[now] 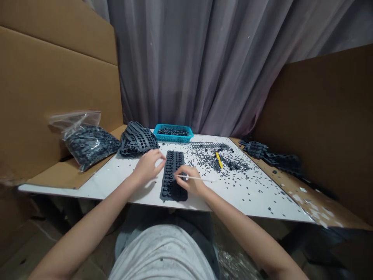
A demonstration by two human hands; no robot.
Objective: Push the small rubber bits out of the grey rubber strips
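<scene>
Pinching the white stick [204, 179] in our R hand [189, 179] over the black sheet [170, 171] on the table [116, 181], w/ our L hand [149, 165] fingers parted beside it, we prob. risk the sheet skidding if pressed w/o bracing.

black sheet [171, 169]: part behind right hand [192, 186] | scattered bits [208, 161]: too small to tell | curtain [186, 66]: top cropped

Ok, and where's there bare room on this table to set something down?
Mostly bare white tabletop shows at the left, between the flat cardboard, the dark perforated sheets and the left hand. A smaller, nearly bare patch lies near the front edge, just right of the right hand. It's crowded around the yellow strip, amid scattered black bits.
</scene>
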